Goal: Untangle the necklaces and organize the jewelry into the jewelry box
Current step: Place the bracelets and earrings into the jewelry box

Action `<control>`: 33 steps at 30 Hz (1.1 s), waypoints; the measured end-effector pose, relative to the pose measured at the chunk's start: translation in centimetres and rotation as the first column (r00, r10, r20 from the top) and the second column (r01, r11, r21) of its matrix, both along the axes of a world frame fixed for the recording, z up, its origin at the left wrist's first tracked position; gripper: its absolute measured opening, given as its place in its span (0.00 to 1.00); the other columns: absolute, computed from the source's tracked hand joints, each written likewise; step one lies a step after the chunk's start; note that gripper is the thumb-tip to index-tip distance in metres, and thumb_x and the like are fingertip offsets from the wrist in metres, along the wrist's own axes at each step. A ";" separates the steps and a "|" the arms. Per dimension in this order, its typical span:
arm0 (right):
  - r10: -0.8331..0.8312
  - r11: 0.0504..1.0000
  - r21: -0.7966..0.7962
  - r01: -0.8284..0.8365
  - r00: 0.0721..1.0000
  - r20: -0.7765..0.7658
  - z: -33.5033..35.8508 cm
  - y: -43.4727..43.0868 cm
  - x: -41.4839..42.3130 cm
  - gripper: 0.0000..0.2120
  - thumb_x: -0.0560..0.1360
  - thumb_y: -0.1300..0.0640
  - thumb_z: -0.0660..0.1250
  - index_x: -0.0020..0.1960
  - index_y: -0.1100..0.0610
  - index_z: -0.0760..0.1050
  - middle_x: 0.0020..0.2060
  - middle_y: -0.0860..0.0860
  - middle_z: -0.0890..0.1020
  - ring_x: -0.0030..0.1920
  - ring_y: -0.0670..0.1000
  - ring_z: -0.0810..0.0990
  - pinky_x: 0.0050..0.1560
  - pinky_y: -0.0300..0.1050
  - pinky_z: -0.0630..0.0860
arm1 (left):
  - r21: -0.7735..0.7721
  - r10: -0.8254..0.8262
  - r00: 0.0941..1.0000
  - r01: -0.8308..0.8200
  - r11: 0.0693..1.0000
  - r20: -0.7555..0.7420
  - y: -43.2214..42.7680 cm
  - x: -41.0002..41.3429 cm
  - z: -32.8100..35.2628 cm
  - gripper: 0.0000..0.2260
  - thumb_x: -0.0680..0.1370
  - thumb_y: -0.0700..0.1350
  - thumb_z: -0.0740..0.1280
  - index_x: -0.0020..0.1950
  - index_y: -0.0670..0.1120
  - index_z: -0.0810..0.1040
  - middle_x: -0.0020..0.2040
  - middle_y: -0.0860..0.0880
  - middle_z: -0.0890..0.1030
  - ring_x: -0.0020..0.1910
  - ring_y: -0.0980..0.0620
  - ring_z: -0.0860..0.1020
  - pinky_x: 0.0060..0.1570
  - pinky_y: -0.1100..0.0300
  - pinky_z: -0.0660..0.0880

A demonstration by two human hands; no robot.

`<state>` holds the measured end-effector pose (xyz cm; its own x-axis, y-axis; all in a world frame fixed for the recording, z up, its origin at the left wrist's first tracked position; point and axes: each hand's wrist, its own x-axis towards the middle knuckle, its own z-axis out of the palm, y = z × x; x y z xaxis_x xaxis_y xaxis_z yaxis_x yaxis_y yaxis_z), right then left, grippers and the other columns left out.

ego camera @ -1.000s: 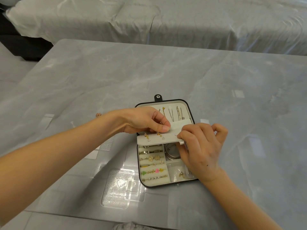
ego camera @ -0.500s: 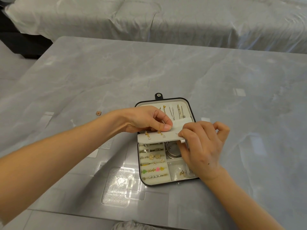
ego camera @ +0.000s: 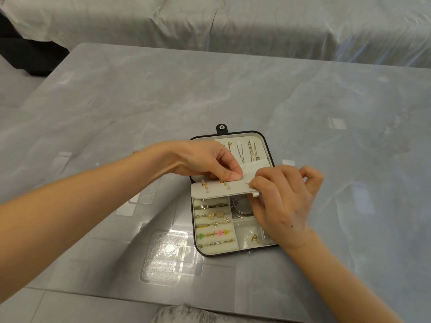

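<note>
A clear plastic tray (ego camera: 165, 257) is seen nearest on the counter (ego camera: 163, 101), just left of the open jewelry box (ego camera: 233, 251). Rings (ego camera: 214, 226) are slotted in its left rolls. A white earring panel (ego camera: 217, 191) is held over the box, pinched at its far edge by the left hand (ego camera: 205, 163) and at its right end by the right hand (ego camera: 284, 201). Necklaces (ego camera: 247, 152) are hung in the lid. A sheeted bed (ego camera: 233, 24) is seen beyond.

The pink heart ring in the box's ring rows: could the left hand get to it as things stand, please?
Probably yes: the pink heart ring lies uncovered, clear of the earring panel, but the left hand would first have to release that panel.
</note>
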<state>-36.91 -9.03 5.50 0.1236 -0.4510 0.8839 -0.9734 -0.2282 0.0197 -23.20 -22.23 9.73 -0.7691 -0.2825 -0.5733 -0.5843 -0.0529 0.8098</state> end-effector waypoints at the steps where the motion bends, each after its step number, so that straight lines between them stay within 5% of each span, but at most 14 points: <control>1: 0.001 1.000 -0.002 -0.001 1.000 -0.004 0.0 0.0 0.0 0.19 0.61 0.66 0.76 0.42 0.54 0.68 0.33 0.49 0.81 0.37 0.50 0.72 0.43 0.48 0.60 | 0.005 -0.034 0.999 0.034 0.999 0.020 -0.2 -0.2 0.4 0.04 0.75 0.39 0.67 0.45 0.44 0.81 0.44 0.50 0.82 0.46 0.53 0.78 0.52 0.60 0.75; 6: 0.009 1.000 -0.006 -0.009 1.000 -0.014 0.1 0.1 -0.1 0.17 0.64 0.64 0.75 0.42 0.54 0.68 0.33 0.49 0.81 0.38 0.50 0.72 0.44 0.48 0.60 | -0.172 -0.178 0.978 0.195 0.966 0.109 -0.9 -1.3 2.3 0.04 0.74 0.39 0.69 0.44 0.47 0.81 0.40 0.55 0.82 0.40 0.63 0.78 0.46 0.72 0.73; 10: 0.008 1.000 0.002 -0.008 1.000 -0.003 0.0 0.1 0.0 0.18 0.62 0.66 0.74 0.42 0.54 0.68 0.33 0.49 0.81 0.37 0.50 0.72 0.44 0.48 0.60 | -0.212 -0.251 0.953 0.284 0.935 0.169 -1.3 -1.9 3.3 0.04 0.76 0.43 0.67 0.44 0.49 0.81 0.42 0.56 0.81 0.43 0.63 0.77 0.51 0.67 0.73; 26: 0.017 0.999 0.033 -0.016 1.000 -0.013 0.2 0.1 0.0 0.19 0.60 0.67 0.74 0.42 0.54 0.68 0.34 0.49 0.81 0.37 0.50 0.73 0.44 0.48 0.60 | -0.316 -0.266 0.947 0.311 0.896 0.178 -0.3 -1.8 2.8 0.04 0.77 0.43 0.67 0.43 0.49 0.78 0.39 0.55 0.78 0.36 0.64 0.74 0.38 0.76 0.68; 30: 0.021 0.996 0.086 -0.021 1.000 -0.006 0.7 -0.2 -0.2 0.17 0.63 0.65 0.74 0.44 0.54 0.68 0.36 0.50 0.81 0.40 0.50 0.72 0.46 0.49 0.60 | -0.409 -0.113 0.984 0.161 0.898 0.138 -1.0 0.3 4.1 0.09 0.79 0.47 0.63 0.50 0.48 0.82 0.43 0.56 0.81 0.41 0.66 0.75 0.45 0.74 0.70; 33: 0.033 0.987 0.159 -0.030 0.999 -0.016 1.7 -1.0 -0.3 0.14 0.67 0.59 0.73 0.46 0.54 0.69 0.38 0.50 0.82 0.42 0.51 0.73 0.48 0.49 0.61 | -0.540 0.252 0.967 -0.225 0.811 -0.023 -2.6 4.9 4.5 0.09 0.80 0.45 0.61 0.48 0.48 0.81 0.42 0.54 0.80 0.40 0.60 0.74 0.42 0.68 0.69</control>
<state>-37.19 -9.99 7.17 0.1560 -0.5809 0.7989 -0.9654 -0.2608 -0.0012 -18.28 -24.78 14.23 -0.6131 -0.7259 -0.3119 -0.6486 0.2370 0.7233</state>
